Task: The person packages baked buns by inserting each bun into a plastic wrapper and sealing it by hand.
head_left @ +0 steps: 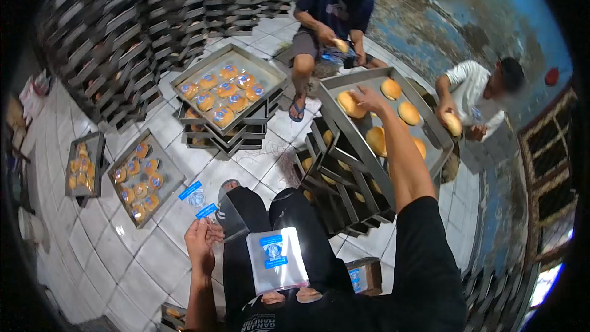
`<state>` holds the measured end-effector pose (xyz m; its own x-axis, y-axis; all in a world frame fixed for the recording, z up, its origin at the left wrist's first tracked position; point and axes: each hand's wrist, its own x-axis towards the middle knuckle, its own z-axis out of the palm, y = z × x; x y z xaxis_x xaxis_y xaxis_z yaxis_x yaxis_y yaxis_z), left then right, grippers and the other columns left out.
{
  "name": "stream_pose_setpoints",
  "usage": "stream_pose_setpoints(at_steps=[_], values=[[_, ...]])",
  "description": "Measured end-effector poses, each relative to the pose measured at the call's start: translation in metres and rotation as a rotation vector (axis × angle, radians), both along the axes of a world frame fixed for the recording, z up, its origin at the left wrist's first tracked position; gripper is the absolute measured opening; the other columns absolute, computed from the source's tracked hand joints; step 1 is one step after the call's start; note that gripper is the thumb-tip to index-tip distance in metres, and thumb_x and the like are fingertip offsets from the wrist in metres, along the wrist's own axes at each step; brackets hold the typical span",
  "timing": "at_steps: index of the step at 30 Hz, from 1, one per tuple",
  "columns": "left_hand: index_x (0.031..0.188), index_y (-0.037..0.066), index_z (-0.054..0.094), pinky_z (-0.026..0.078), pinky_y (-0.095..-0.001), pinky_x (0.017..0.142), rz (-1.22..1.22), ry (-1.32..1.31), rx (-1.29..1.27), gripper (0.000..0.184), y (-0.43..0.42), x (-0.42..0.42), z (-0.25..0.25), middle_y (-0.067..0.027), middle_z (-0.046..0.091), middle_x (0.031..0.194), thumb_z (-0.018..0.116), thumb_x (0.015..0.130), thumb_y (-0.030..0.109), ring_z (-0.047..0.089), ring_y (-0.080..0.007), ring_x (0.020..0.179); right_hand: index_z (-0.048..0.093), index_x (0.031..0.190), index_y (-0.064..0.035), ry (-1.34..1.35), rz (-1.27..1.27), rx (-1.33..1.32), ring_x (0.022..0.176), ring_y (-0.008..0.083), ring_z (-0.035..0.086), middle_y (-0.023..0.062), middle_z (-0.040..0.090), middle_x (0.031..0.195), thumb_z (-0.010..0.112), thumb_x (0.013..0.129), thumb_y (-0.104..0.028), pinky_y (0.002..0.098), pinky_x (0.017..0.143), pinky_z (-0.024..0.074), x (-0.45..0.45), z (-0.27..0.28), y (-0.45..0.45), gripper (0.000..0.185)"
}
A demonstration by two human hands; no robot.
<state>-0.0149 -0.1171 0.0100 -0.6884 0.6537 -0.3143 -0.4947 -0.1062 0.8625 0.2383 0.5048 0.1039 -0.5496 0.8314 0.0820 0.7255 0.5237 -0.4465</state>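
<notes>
My left hand (pixel 204 243), left of my knees, pinches a clear plastic bag (pixel 195 198) with blue print. On my lap lies a stack of similar printed bags (pixel 275 260). My right hand (pixel 372 99) reaches over a metal tray (pixel 399 74) and has its fingers closed against a round golden bun (pixel 350 105) at the tray's left side. Several more unwrapped buns (pixel 408 113) sit in that tray; my forearm covers part of them. Below it, more trays (pixel 344 197) with buns are stacked crosswise.
A tray of bagged buns (pixel 224 95) tops another stack. Two floor trays (pixel 146 178) (pixel 85 165) at left hold buns too. Tall tray stacks (pixel 110 43) line the back left. Two people (pixel 337 9) (pixel 476 95) sit opposite, each holding a bun. A box (pixel 364 276) stands beside my leg.
</notes>
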Motion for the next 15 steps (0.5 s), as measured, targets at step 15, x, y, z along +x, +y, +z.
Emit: stream_pose_setpoints(at_steps=[15], values=[[0.119,0.003,0.059,0.056,-0.0392,0.088,0.032,-0.281,0.211,0.026,0.069,-0.011,0.028,-0.0179,0.069,0.121,0.061,0.103,0.024,0.068,-0.0278,0.113,0.053,0.133,-0.0035,1.198,0.139,-0.593,0.107,0.0198,0.065,0.0076,0.066,0.118,0.079,0.089,-0.025,0.0363,0.093,0.0537,0.021,0.116,-0.265,0.056]])
